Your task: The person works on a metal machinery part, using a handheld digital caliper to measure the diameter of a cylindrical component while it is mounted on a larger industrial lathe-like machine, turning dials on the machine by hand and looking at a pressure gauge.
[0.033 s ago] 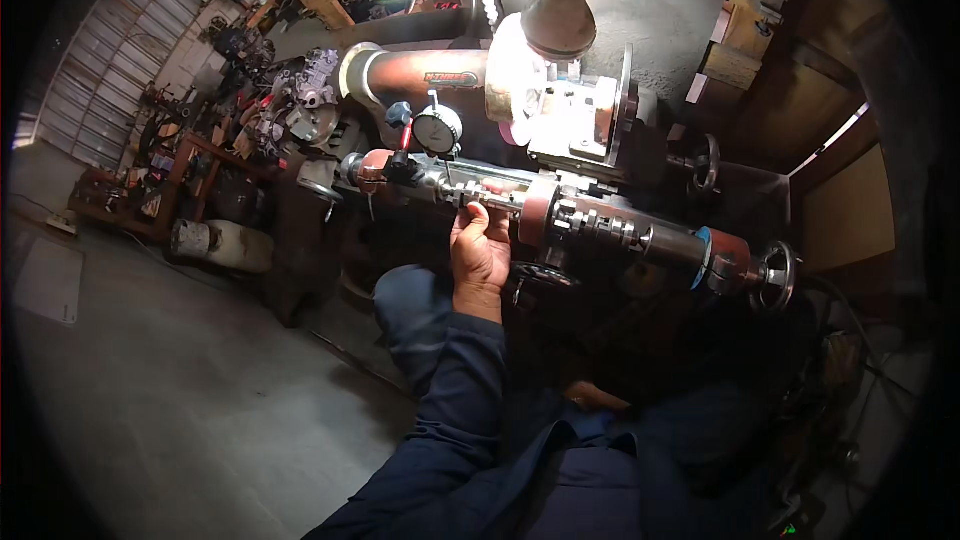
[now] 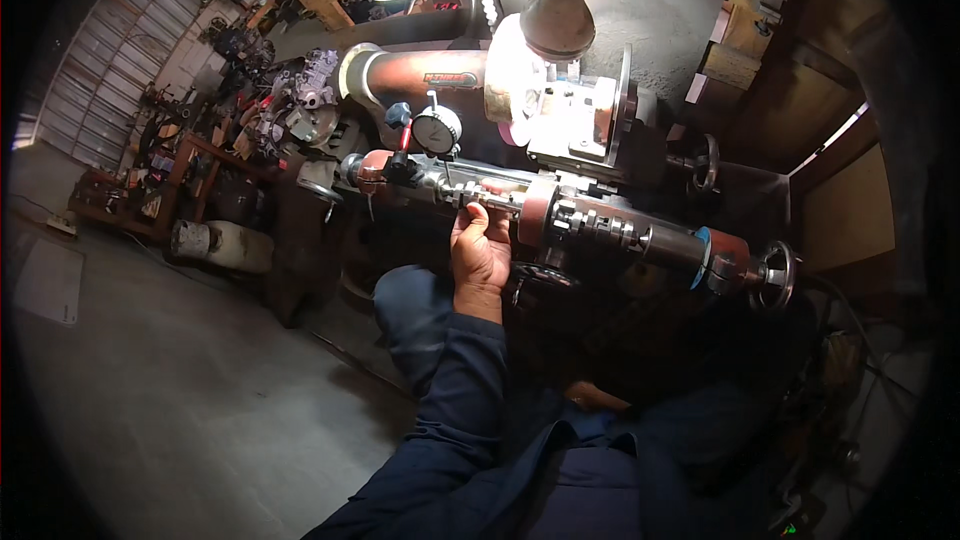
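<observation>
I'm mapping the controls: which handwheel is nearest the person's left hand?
The dark handwheel, just right of the left hand and below the metal shaft. The shiny wheel at far right and the upper wheel lie farther away.

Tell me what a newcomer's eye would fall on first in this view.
Probably the glaring, washed-out patch of the machine just above the picture's middle, below the hanging lamp-like fitting. Next would come the left hand near the centre, its thumb and fingers around the lobed metal shaft. Just above that hand, slightly left, the round white dial gauge also stands out.
</observation>
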Demonstrator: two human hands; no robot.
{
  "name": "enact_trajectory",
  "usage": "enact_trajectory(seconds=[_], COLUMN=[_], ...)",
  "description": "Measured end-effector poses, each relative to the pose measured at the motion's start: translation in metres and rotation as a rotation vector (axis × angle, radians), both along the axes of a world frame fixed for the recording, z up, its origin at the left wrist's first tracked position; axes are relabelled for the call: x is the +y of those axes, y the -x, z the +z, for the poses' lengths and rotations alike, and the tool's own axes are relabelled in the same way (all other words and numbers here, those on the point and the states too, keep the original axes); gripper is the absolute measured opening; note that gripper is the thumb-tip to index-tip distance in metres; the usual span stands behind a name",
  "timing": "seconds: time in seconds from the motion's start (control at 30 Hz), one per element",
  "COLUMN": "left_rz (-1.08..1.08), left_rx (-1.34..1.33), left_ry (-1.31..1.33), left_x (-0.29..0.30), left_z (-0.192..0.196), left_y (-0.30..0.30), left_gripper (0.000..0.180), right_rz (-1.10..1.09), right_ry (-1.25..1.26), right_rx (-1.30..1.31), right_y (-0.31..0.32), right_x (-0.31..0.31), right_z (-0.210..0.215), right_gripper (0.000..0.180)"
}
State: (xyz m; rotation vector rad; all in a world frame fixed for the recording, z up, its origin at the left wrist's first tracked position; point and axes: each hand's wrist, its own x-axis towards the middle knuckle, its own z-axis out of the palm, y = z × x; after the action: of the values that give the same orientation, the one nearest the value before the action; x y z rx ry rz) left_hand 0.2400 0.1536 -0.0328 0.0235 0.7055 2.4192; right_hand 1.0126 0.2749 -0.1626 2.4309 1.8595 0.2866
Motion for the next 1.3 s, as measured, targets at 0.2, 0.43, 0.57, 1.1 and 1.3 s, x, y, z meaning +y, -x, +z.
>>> enact_trajectory(seconds=[0.2, 0.43, 0.57, 1.1, 1.3], left_rz=[-0.052, 0.013, 0.652, -0.077, -0.318], left_rx=[0.048, 0.06, 0.658, 1.853, 1.619], left_ry=[-0.011, 0.039, 0.845, 1.054, 0.921], left_x=[0.002, -0.007, -0.043, -0.046, -0.051], left_z=[-0.005, 0.021, 0.044, 0.125, 0.124], left_y=[-0.005, -0.016, -0.001, 0.131, 0.119], left_gripper=[0.032, 0.029, 0.032, 0.072, 0.085], right_rz=[0.105, 0.38, 0.326, 0.535, 0.598], right_ry=[-0.027, 0.01, -0.106, -0.466, -0.433], right_rx=[-0.145, -0.599, -0.177, 0.805, 0.82], right_y=[0.016, 0.019, 0.072, 0.285, 0.289], right_x=[0.011, 0.014, 0.017, 0.017, 0.012], right_z=[0.006, 0.003, 0.053, 0.172, 0.172], right_gripper=[0.039, 0.04, 0.042, 0.024, 0.024])
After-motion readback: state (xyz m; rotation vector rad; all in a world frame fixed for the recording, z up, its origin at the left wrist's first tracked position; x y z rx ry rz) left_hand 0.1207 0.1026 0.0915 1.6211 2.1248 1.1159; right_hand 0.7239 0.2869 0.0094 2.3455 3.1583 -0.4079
